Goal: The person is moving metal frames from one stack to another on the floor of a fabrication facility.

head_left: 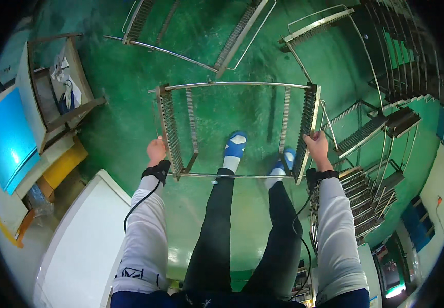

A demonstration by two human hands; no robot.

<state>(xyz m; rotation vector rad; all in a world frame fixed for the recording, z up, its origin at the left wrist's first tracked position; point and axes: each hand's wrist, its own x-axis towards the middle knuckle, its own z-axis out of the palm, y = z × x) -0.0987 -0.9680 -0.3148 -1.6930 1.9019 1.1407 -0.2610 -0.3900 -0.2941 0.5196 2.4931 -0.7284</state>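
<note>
A metal slotted rack (170,126) is held up in front of my legs, with toothed bars down both sides and thin rods across its far and near ends. My left hand (156,150) is closed on the left side of the rack; part of its grip is hidden behind the bar. On the opposite side, my right hand (318,148) grips the right toothed bar, thumb over its edge. Dark bands with cables circle both wrists. Through the rack's open middle show the green floor and my blue slippers (236,145).
Similar racks (240,36) stand ahead, with another rack (322,25) at far right. More metal racks (355,205) crowd beside my right arm. To the left are a white panel (86,241), a blue sheet (9,138) and an open wooden box (40,97) holding gloves.
</note>
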